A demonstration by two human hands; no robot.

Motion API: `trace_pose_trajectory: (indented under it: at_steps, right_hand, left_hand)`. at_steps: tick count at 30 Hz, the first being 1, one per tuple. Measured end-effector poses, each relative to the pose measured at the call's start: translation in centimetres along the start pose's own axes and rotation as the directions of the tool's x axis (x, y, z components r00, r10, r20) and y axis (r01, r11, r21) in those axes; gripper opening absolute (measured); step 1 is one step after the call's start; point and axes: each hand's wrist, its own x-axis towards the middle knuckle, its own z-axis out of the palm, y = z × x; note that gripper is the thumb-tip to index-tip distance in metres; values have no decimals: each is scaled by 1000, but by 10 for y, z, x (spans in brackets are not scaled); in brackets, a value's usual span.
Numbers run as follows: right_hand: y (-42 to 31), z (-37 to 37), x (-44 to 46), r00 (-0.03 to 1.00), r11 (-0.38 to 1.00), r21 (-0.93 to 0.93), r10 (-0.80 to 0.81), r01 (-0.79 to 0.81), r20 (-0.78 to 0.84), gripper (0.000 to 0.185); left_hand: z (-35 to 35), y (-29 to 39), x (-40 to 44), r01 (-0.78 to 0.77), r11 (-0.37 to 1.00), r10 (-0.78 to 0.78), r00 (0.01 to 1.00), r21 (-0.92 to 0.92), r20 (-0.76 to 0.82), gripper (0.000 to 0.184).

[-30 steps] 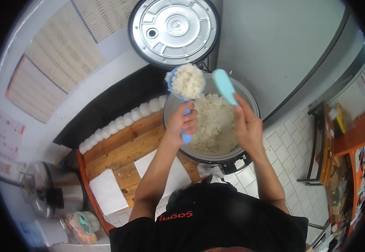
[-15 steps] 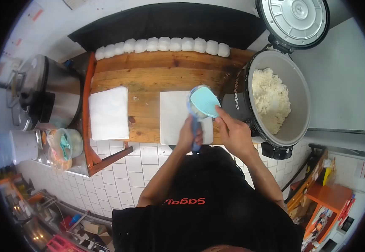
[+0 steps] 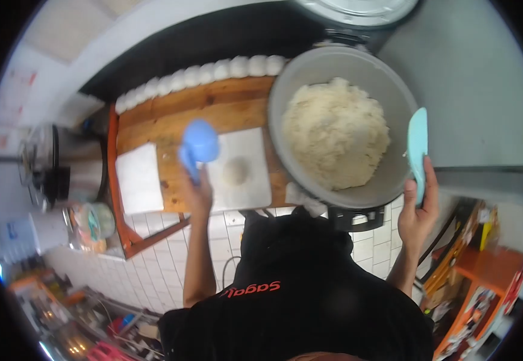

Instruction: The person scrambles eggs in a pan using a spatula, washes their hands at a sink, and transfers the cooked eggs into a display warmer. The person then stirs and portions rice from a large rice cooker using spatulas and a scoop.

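Note:
My left hand (image 3: 198,194) is closed on the handle of a blue rice scoop (image 3: 202,141), its bowl turned bottom up over the board and blurred by motion. A small round mound of rice (image 3: 236,171) lies on the stack of white paper (image 3: 253,143) just right of that hand. My right hand (image 3: 419,212) grips a mint-green rice paddle (image 3: 418,131), held upright beside the right rim of the open rice cooker (image 3: 277,114). Inside the cooker sits a large heap of white rice (image 3: 336,135).
White wrapped bundles (image 3: 192,76) line the back of the wooden table (image 3: 135,129). Another white paper stack (image 3: 140,180) lies at the left. Beyond the table's left edge stand a steel cooker (image 3: 80,162) and a clear tub (image 3: 100,221). The cooker lid (image 3: 358,9) is raised.
The scoop has moved left, away from the paddle, and rice now lies on the paper. My right hand has carried the paddle to the cooker's right side. The view has swung right.

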Motion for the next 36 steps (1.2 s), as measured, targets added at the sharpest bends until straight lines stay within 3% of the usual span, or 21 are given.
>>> trace_pose_trajectory:
  at_steps: [2, 3, 4, 6, 8, 10, 11, 12, 14, 16, 19, 22, 25, 28, 31, 34, 36]
  right_hand:
    - [51, -19, -7, 994, 992, -72, 107, -108, -21, 48]
    - [80, -21, -15, 992, 981, -144, 127, -127, -13, 52]
    - [101, -19, -23, 994, 983, -146, 108, -109, -13, 54]
    - [119, -8, -40, 977, 965, 169, 210, -201, -31, 56]
    - [116, -2, -46, 965, 939, 245, 260, -243, -43, 57]
    - [126, 12, -52, 974, 948, 287, 182, -138, -132, 58]
    - [130, 17, -52, 969, 922, 352, 215, -161, -120, 59]
    - [132, 20, -56, 965, 893, 409, 246, -190, -89, 59]
    - [138, 27, -49, 971, 927, 372, 129, -47, -199, 60]
    - [142, 26, -44, 977, 919, 391, 123, -47, -172, 62]
    - [146, 28, -40, 977, 913, 407, 91, -5, -191, 64]
    - [145, 27, -37, 974, 925, 379, 79, 7, -211, 63]
    - [144, 25, -41, 975, 916, 398, 126, -45, -180, 63]
    - [142, 26, -42, 971, 928, 370, 126, -43, -204, 63]
    - [142, 29, -42, 963, 925, 377, 147, -53, -224, 62]
    - [142, 29, -45, 965, 912, 395, 196, -115, -171, 61]
    - [139, 35, -46, 952, 916, 393, 187, -80, -241, 59]
  left_hand:
    - [-5, 121, 36, 165, 973, -131, 971, -163, 200, 47]
    - [13, 174, 51, -210, 977, 209, 941, -24, 266, 40]
    - [44, 213, 66, -565, 821, 503, 784, 83, 364, 34]
    - [116, 259, 82, -745, 608, 384, 580, 276, 719, 22]
    - [195, 247, 83, -861, 325, 89, 439, 391, 894, 14]
    - [214, 222, 63, -934, 262, 32, 260, 243, 965, 13]
    - [218, 227, 57, -949, 242, -1, 206, 200, 979, 13]
    - [218, 229, 45, -958, 240, -44, 152, 158, 987, 14]
    - [229, 236, 44, -959, 259, -137, 78, 112, 988, 13]
    - [231, 236, 45, -946, 310, -273, 3, 91, 962, 13]
    - [230, 249, 50, -942, 333, -299, -76, 30, 951, 17]
    - [256, 207, 66, -952, 304, -447, -110, 35, 888, 15]
    - [261, 250, 72, -929, 301, -687, -55, 215, 724, 17]
    - [281, 230, 82, -986, 159, -834, -107, 50, 541, 19]
    - [280, 218, 92, -972, 231, -818, -222, -50, 531, 32]
    - [280, 216, 96, -947, 320, -838, -284, -2, 465, 27]
    - [280, 210, 101, -934, 352, -868, -301, 61, 395, 30]
